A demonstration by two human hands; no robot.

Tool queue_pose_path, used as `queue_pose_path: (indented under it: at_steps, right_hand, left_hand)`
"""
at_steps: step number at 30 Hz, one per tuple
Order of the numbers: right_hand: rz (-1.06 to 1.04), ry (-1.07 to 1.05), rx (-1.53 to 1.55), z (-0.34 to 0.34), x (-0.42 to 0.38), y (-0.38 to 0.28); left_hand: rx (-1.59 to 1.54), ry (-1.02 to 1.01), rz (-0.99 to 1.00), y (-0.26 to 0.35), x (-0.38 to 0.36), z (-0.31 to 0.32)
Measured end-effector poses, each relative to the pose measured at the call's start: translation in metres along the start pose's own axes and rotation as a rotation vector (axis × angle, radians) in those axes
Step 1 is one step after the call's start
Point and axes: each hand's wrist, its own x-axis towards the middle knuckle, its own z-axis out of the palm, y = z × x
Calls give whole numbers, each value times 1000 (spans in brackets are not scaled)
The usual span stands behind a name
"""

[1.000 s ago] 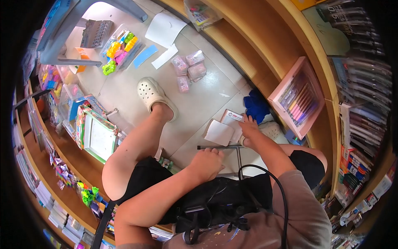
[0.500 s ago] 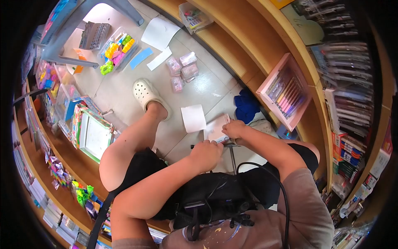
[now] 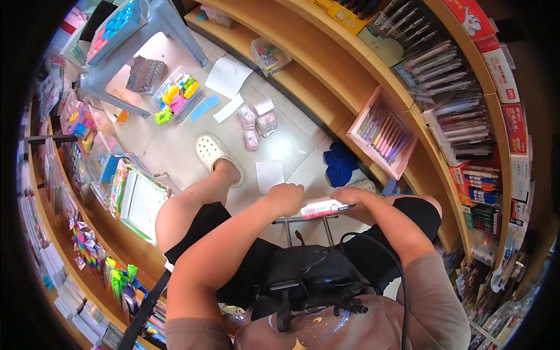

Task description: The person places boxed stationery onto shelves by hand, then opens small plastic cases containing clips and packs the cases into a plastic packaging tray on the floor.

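A flat pink-and-white box (image 3: 321, 208) is held in front of my lap, its narrow printed side turned up toward me. My right hand (image 3: 348, 196) grips the box's right end, fingers wrapped over the edge. At its left end is my left hand (image 3: 284, 199), closed with the knuckles up; its fingertips are partly hidden behind the box. Just beyond my left hand, a white sheet of paper (image 3: 269, 175) lies on the tiled floor. A dark blue cloth-like item (image 3: 340, 164) lies beyond my right hand.
Several small clear packs (image 3: 257, 123) and paper pieces (image 3: 228, 76) lie on the floor. A bin of colourful toys (image 3: 178, 96) stands by a grey stool (image 3: 153, 26). A pink tray of pens (image 3: 385, 133) leans on the right shelf. Shelving (image 3: 326, 58) curves around both sides.
The box has tilted from showing its broad pale face to showing its narrow side, and has come nearer my body. Both hands moved with it; the view shifted slightly.
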Motion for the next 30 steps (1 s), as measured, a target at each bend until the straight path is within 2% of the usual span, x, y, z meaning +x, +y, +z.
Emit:
queue_pose_path:
  at_steps: [2,3,4,6,7,8,9,11,12,13,16,17,21,24,28,30]
  right_hand:
    - [91,-78,104,-4,-9,-16]
    - [-140,21,-155,5,-2,-8]
    - [-300,66,-211,14,24,14]
    - [53,141,326,17,19,-1]
    - [110,132,409,13,2,-21]
    - [-253,175,-355,24,52,29]
    - [-289,184,-281,27,51,24]
    - [-147,214,21,24,21,-7]
    - [31,230,243,18,1,-29]
    - [-208,410,-236,22,31,-1]
    - [-76,460,62,24,15,-13]
    - [-134,543,131,26,32,1]
    - [-25,788,214,25,43,-10]
    - [-79,787,309,27,82,-1]
    - [66,615,467,22,92,-32]
    - [42,661,436,18,111,-37]
  left_hand:
    - [-17,3,5,-2,3,1]
    - [-10,0,2,-2,2,1]
    - [-1,-2,-2,-2,2,-1]
    - [9,10,1,-5,5,-3]
    - [8,22,4,-7,7,-2]
    - [7,30,6,-9,7,-1]
    - [2,29,0,-7,4,-6]
    - [-15,-1,-34,-6,1,-8]
    - [-29,-10,-49,-5,2,-10]
    - [14,-4,-18,-6,2,-10]
    - [-28,-1,-4,-5,0,-8]
    - [-1,-16,-8,-3,0,-9]
    - [-5,14,34,-2,-1,-6]
    - [-13,15,32,2,-2,-4]
    - [-29,30,61,5,-7,-6]
    - [-53,44,58,4,-9,-6]
